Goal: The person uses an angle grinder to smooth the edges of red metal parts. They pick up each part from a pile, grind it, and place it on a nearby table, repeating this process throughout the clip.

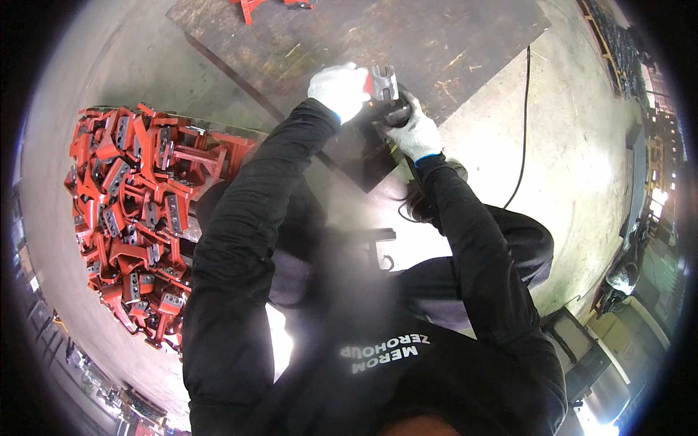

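My left hand (338, 90), in a white glove, is closed on a red metal bracket at the corner of a dark steel table. The bracket's bare forked end (384, 83) points to the right, with a notch in it. My right hand (416, 132), gloved too, is wrapped round a dark power tool (397, 114) that looks like an angle grinder. Its head is close against the bracket, just below the fork. A small orange glow shows there. My glove and forearm hide most of the tool's body, and whether it touches the metal I cannot tell.
The steel table (465, 43) spreads ahead; another red part (249, 9) lies at its far edge. A large heap of red brackets (131, 218) fills the left side. A black cable (525, 131) runs down the right across the concrete floor. Bins (589, 349) stand lower right.
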A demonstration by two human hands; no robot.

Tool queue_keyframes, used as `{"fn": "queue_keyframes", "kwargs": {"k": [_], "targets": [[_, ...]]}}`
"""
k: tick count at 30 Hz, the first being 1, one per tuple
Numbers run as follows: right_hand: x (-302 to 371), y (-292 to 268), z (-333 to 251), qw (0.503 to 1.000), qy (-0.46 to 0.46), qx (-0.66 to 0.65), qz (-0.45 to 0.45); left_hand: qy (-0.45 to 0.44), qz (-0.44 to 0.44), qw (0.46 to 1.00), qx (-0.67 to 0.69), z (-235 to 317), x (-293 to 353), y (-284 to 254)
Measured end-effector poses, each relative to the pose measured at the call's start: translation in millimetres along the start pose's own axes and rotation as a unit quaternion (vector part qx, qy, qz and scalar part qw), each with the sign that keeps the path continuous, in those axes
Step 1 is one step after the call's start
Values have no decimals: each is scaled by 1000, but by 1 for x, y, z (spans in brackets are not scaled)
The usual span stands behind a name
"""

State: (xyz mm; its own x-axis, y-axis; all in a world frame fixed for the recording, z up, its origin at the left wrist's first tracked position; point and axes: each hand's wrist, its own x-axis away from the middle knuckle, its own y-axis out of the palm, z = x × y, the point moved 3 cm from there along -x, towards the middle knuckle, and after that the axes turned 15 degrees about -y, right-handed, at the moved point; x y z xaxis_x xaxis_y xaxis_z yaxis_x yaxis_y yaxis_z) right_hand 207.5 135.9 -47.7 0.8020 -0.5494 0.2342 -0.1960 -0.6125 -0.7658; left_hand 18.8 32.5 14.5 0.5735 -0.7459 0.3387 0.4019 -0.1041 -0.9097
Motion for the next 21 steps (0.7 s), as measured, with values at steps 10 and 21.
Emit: {"fn": "queue_keyframes", "kwargs": {"k": [10, 21], "targets": [[-18, -6, 1, 1000, 10, 8, -4, 10, 7, 1000, -3, 1, -2, -1], [-49, -6, 6, 997, -65, 37, -17, 6, 12, 1000, 1, 2, -2, -1]]}}
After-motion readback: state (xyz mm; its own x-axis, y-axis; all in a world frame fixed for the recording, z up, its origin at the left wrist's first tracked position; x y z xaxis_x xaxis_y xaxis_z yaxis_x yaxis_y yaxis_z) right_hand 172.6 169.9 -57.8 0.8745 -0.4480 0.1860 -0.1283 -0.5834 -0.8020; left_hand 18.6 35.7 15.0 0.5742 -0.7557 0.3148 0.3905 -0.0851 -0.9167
